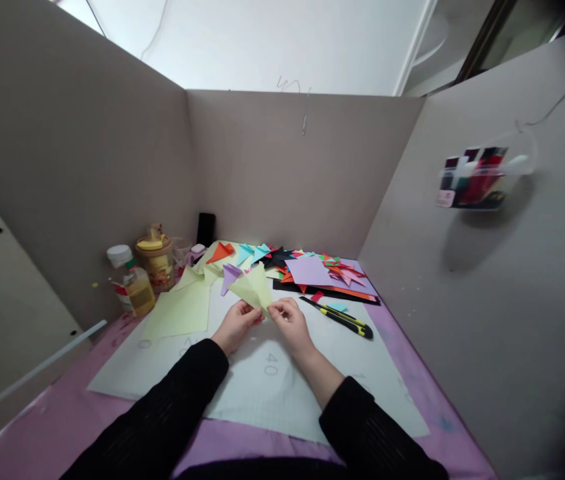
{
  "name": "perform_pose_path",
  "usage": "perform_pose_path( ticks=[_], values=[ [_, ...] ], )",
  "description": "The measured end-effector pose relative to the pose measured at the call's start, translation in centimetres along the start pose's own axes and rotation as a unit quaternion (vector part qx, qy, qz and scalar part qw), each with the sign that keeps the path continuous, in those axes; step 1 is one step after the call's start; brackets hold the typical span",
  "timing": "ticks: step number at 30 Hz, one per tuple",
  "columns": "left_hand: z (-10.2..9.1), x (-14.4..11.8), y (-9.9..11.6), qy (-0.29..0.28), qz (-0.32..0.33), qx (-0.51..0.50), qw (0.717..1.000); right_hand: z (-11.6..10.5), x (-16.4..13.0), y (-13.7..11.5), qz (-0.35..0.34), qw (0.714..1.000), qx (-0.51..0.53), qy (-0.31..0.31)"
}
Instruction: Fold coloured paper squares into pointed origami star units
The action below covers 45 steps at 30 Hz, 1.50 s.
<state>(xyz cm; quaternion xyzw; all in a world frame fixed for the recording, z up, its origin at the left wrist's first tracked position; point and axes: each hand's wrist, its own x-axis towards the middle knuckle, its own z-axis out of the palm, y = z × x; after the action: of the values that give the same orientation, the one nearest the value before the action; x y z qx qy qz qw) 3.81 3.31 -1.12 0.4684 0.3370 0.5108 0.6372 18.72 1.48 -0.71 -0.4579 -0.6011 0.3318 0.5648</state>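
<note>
A folded pale-green paper piece [254,288] is pinched at its lower edge between the left hand [235,325] and the right hand [290,321], both closed on it, and is held just above the grey cutting mat [162,373]. A fold is judged to be in progress; the next crease calls for aligned edges and firm fingertip pressure. A utility knife [340,317] lies near the right hand, before the coloured paper pile [312,270].

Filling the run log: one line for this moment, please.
left hand: pinches folded pale green paper | right hand: pinches same paper | utility knife: lying right
</note>
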Motion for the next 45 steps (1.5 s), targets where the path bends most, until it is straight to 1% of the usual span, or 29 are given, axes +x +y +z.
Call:
perform_pose_path(
  ticks=[4,8,9,12,14,16,20,22,24,27,29,34,38,40,42,44,45],
  values=[
    [-0.2,0.1,-0.1,-0.002,0.001,-0.015,1.0,0.2,0.0,0.2,0.016,0.999,0.044,-0.015],
    [-0.1,-0.1,0.1,0.014,0.005,0.007,1.0,0.6,-0.1,0.5,0.081,0.986,0.137,-0.039],
    [0.0,-0.1,0.1,0.019,0.006,0.011,1.0,0.7,0.0,0.6,0.094,0.983,0.156,-0.034],
    [0.2,-0.1,0.1,0.022,0.006,0.018,1.0,1.0,0.0,0.9,0.119,0.975,0.188,0.01],
    [0.4,0.0,-0.2,0.015,0.002,0.024,1.0,1.2,0.0,1.0,0.125,0.974,0.188,0.03],
    [0.4,0.1,-0.5,0.015,0.002,0.034,0.999,1.4,-0.1,0.9,0.127,0.975,0.181,0.033],
    [0.1,0.3,-0.9,0.059,0.018,0.047,0.997,1.5,-0.4,0.5,0.145,0.972,0.184,0.018],
    [-0.1,0.3,-0.9,0.07,0.021,0.035,0.997,1.4,-0.4,0.4,0.152,0.972,0.18,0.002],
    [-0.2,0.2,-0.9,0.063,0.018,0.02,0.998,1.3,-0.4,0.5,0.153,0.973,0.171,-0.01],
    [-0.1,0.2,-0.9,0.045,0.013,0.013,0.999,1.4,-0.4,0.8,0.151,0.975,0.162,-0.002],
    [0.0,0.2,-1.0,0.044,0.017,0.018,0.999,1.6,-0.4,0.8,0.147,0.978,0.151,0.003],
    [0.1,0.2,-1.1,0.079,0.039,-0.006,0.996,1.8,-0.7,0.6,0.149,0.982,0.113,-0.013],
    [0.0,0.4,-0.7,0.091,0.039,-0.043,0.994,2.0,-1.1,0.8,0.14,0.986,0.09,-0.003],
    [-0.4,0.7,-0.4,0.115,0.048,-0.06,0.99,2.1,-1.3,1.1,0.141,0.987,0.075,-0.014],
    [-0.9,0.9,-0.1,0.131,0.056,-0.06,0.988,1.9,-1.3,1.3,0.14,0.987,0.072,-0.04],
    [-1.2,1.0,0.0,0.12,0.052,-0.038,0.991,1.6,-1.1,1.4,0.13,0.987,0.078,-0.06],
    [-1.2,1.0,-0.1,0.105,0.049,-0.021,0.993,1.4,-0.9,1.3,0.122,0.987,0.085,-0.061]
  ],
)
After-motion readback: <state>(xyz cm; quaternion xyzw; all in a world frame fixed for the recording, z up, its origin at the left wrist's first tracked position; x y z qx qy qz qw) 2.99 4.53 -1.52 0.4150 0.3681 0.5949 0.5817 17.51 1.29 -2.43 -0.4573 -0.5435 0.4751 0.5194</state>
